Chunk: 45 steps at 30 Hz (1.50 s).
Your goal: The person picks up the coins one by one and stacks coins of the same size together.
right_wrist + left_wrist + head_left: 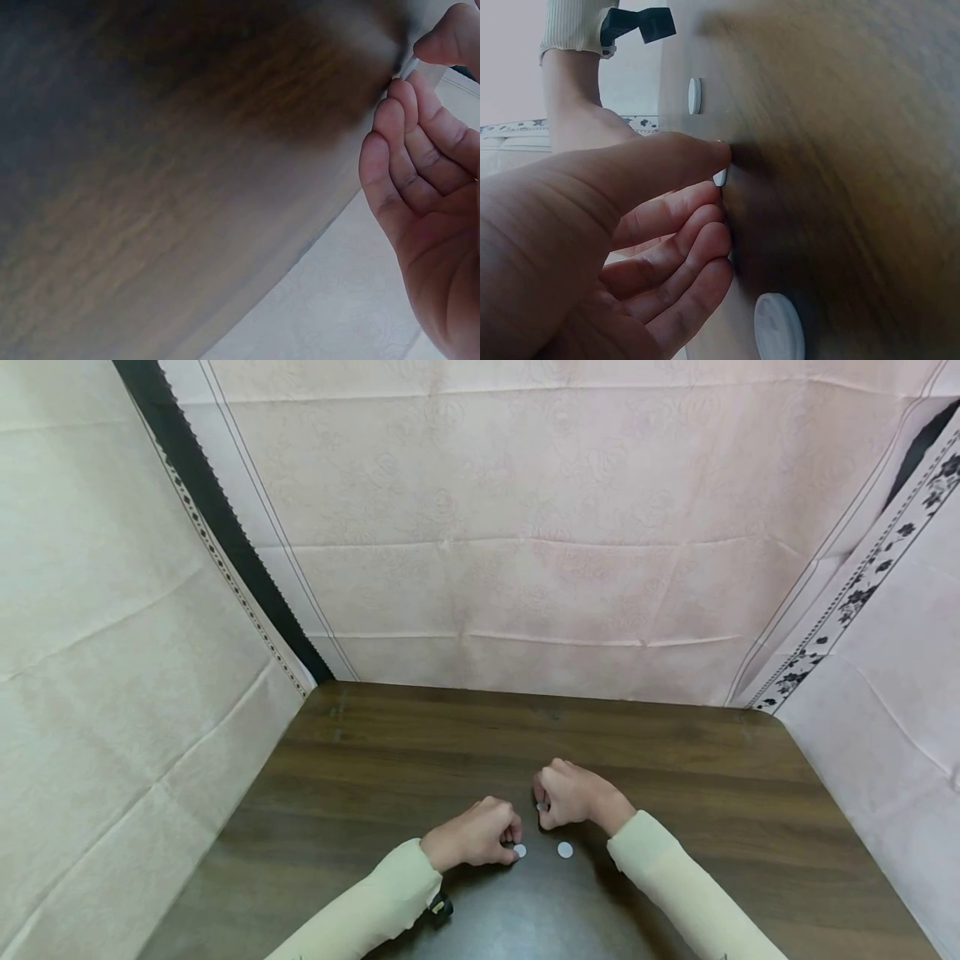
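My left hand [478, 835] is low over the brown table, thumb and curled fingers about a small white disc [520, 851]. Only a sliver of a disc [720, 178] shows between thumb and index finger in the left wrist view. Farther off, my right hand [576, 793] pinches another white disc [542, 807], which appears edge-on [409, 67] in the right wrist view. A loose white disc [566, 850] lies flat between the forearms. Near the left hand's little finger, a disc with a raised rim [778, 326] rests on the table; the head view hides it.
Dark wood-grain tabletop [360, 827] lies under both hands. Pale patterned cloth [555, 527] hangs behind its far edge, with more cloth [97, 677] along the left side and the right. A black device [441, 907] sits beneath the left wrist.
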{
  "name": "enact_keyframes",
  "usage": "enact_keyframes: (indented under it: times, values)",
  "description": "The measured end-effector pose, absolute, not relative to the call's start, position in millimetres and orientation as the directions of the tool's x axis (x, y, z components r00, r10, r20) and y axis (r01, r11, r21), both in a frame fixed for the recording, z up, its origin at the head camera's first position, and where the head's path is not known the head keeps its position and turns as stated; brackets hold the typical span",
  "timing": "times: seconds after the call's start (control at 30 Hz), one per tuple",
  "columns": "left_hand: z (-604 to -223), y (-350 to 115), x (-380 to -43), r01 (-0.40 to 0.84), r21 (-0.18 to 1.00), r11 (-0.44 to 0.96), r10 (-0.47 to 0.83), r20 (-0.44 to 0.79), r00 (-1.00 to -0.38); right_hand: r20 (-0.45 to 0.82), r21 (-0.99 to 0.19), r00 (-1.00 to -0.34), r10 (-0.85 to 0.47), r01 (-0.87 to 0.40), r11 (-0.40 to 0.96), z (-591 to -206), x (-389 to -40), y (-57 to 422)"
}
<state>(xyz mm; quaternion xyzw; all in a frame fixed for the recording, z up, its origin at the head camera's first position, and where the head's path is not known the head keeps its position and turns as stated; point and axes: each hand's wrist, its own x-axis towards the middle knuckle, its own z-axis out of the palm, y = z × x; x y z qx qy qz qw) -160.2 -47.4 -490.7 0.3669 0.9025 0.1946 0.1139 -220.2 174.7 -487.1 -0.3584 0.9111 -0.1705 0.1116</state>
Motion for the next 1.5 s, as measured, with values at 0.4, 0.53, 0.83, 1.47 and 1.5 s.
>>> enact_keyframes:
  times: [0.4, 0.53, 0.83, 1.47, 1.5]
  values:
    - [-489.6, -47.0, -158.6, 0.616, 0.437, 0.656, 0.705, -0.061, -0.707, -0.064, -0.399, -0.716, -0.695, -0.620, 0.676, -491.6, -216.0, 176.0]
    - [-490.5, -47.3, -158.8, 0.623, 0.436, 0.650, 0.709, -0.053, -0.703, -0.077, -0.417, -0.716, -0.694, -0.609, 0.675, -489.8, -212.2, 175.2]
    - [-491.4, -47.7, -158.9, 0.632, 0.431, 0.644, 0.715, -0.044, -0.698, -0.080, -0.431, -0.712, -0.697, -0.606, 0.668, -489.3, -204.4, 174.3]
    - [-490.5, -48.5, -159.1, 0.619, 0.441, 0.649, 0.706, -0.048, -0.706, -0.064, -0.446, -0.708, -0.703, -0.610, 0.655, -488.7, -184.7, 172.4]
    - [-490.6, -48.5, -159.1, 0.619, 0.442, 0.649, 0.706, -0.048, -0.706, -0.067, -0.449, -0.711, -0.700, -0.605, 0.657, -488.8, -183.8, 172.5]
